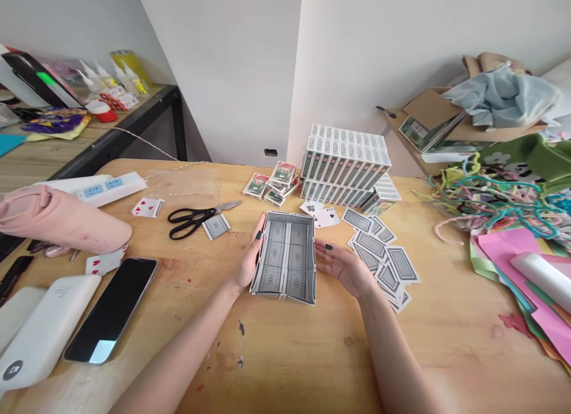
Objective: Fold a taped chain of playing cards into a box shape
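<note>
while the left hand [247, 260] lies flat and open against the left wall of the card box [285, 256], the right hand [343, 265] rests open, palm up, fingers loosely spread, just beside the right wall, its fingertips touching or nearly touching it. between both hands, the box is a shallow open tray of grey patterned playing cards on the wooden table [312, 354]. loose cards [383, 253] fan out flat just right of the right hand; black scissors [194, 219] lie well left.
</note>
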Available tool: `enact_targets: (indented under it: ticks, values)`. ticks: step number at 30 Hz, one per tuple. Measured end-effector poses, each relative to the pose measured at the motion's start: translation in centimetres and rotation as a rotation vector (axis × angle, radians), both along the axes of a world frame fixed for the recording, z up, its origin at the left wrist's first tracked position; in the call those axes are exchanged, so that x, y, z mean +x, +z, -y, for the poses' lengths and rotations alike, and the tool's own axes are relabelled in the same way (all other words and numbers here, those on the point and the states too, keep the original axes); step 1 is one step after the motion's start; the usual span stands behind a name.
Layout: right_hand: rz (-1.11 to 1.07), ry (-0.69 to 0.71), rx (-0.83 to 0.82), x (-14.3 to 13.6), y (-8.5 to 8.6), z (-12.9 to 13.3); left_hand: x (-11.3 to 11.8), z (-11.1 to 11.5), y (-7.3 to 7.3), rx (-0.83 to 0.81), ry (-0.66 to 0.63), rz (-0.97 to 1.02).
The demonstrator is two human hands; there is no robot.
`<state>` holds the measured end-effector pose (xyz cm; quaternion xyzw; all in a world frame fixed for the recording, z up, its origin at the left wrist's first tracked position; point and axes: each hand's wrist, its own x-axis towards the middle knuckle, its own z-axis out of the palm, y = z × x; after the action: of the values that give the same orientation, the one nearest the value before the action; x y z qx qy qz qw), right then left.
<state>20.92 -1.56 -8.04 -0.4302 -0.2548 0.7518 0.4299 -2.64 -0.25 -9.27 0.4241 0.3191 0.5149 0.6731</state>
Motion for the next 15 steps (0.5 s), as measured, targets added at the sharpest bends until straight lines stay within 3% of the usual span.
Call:
enact_targets:
  ticks: [5,10,13,15]
  values:
    - [-0.043,0.000,-0.053,0.3,0.5,1.2,-1.0,1.2,-0.1,0.004,0.056,-0.071]
    - [-0.050,0.052,-0.038,-0.4,0.6,1.8,-1.6,2.9,-0.4,0.028,-0.027,-0.172]
    - [0.068,0.027,0.000,-1.3,0.7,1.4,-1.4,2.7,-0.5,0.028,-0.014,-0.176]
    - [0.285,-0.102,0.053,-1.8,1.3,1.3,-1.1,2.5,-0.5,0.006,0.029,-0.128]
